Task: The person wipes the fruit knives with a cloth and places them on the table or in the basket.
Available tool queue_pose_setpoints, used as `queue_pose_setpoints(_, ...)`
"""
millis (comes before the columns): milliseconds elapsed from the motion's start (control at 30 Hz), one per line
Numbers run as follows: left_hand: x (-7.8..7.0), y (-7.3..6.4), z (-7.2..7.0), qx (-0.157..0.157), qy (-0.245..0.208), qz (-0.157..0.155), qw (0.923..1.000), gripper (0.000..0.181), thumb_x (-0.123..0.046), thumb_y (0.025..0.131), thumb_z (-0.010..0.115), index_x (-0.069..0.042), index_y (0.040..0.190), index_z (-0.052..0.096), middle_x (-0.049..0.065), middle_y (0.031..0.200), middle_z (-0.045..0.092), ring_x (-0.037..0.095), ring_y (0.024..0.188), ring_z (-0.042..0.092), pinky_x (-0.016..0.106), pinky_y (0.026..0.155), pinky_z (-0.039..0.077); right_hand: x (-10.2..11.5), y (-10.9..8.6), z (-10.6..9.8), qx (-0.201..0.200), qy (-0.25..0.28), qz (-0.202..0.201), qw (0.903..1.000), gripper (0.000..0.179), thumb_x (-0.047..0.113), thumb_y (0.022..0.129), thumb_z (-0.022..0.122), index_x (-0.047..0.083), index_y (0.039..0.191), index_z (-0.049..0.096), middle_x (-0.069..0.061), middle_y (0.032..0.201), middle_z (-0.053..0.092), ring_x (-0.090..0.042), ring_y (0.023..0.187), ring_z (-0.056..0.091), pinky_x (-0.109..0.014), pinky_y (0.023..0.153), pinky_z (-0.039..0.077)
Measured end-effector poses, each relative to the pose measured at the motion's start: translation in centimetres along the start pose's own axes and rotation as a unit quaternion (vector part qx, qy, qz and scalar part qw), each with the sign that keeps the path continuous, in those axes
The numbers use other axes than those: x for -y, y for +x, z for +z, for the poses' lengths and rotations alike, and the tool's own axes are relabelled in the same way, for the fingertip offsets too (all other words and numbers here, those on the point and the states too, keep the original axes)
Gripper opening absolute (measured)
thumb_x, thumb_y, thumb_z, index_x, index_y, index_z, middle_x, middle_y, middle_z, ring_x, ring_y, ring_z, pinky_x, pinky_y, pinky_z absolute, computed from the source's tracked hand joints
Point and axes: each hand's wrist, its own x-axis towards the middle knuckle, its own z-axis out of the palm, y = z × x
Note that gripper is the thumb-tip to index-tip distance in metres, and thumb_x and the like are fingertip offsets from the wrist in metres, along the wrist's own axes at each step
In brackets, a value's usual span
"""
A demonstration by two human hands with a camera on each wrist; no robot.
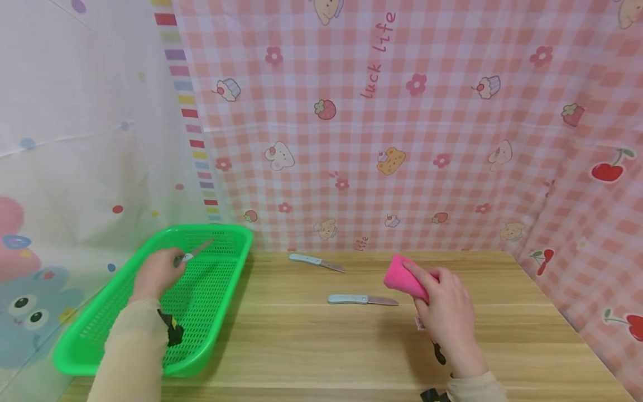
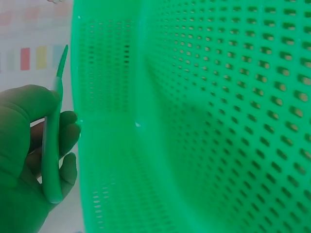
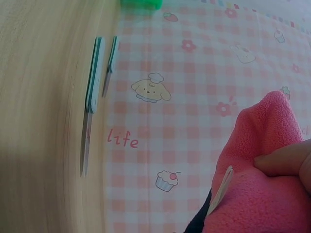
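Observation:
My left hand (image 1: 159,273) grips a small knife (image 1: 187,257) by its handle, over the green plastic basket (image 1: 236,279). In the left wrist view the knife (image 2: 52,145) lies between thumb and curled fingers, its blade directed away from the palm. On the right, my right hand (image 1: 449,307) holds a folded pink cloth (image 1: 404,277) above the table; a white tag shows on the cloth (image 3: 257,194) in the right wrist view. Two more knives with light blue handles lie on the wood: a nearer knife (image 1: 361,300) and a farther knife (image 1: 316,262).
The wooden table (image 1: 301,346) reaches back to a pink checked curtain (image 1: 351,139). A white patterned curtain (image 1: 75,139) hangs beside the basket on the left. Another cherry-printed curtain (image 1: 603,223) borders the table's right side.

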Motion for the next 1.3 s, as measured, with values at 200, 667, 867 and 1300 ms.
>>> queue_pose_setpoints(200,0.7,-0.7,0.4,0.038,0.009,-0.041,0.9984,0.03,-0.009,0.096,0.057,0.014,0.113,0.058,0.031,0.102,0.063,0.041,0.086,0.061,0.056,0.072,0.051,0.0,0.0,0.0,-0.001,0.001,0.001,1.0,0.062,-0.002,0.07,0.082,0.021,0.125,0.068,-0.017,0.095,0.06,-0.037,0.084,0.057,-0.053,0.068,0.046)
queue_pose_setpoints(667,1.5,-1.5,1.3,0.101,0.018,-0.099,0.9898,0.024,-0.016,0.096,0.058,0.008,0.101,0.059,0.024,0.095,0.063,0.039,0.084,0.061,0.052,0.069,0.052,0.0,0.0,0.0,0.011,0.0,0.007,0.9999,0.063,-0.001,0.07,0.084,0.022,0.127,0.068,-0.016,0.096,0.061,-0.035,0.084,0.057,-0.053,0.069,0.046)
queue_pose_setpoints(867,1.6,-1.5,1.5,0.119,0.036,-0.116,0.9854,0.028,-0.022,0.096,0.061,0.005,0.101,0.061,0.022,0.095,0.065,0.038,0.084,0.062,0.054,0.068,0.051,0.0,0.0,0.0,0.009,0.004,0.007,0.9999,0.062,0.0,0.071,0.084,0.022,0.127,0.068,-0.016,0.096,0.061,-0.034,0.084,0.057,-0.052,0.068,0.046)
queue_pose_setpoints(1300,1.3,-1.6,1.7,0.148,0.041,-0.12,0.9808,0.002,-0.005,0.086,0.061,-0.003,0.085,0.059,0.012,0.083,0.061,0.028,0.075,0.054,0.047,0.062,0.047,0.0,0.0,-0.1,0.01,0.007,0.008,0.9999,0.06,0.002,0.072,0.084,0.021,0.127,0.068,-0.015,0.095,0.06,-0.033,0.082,0.056,-0.051,0.066,0.046)
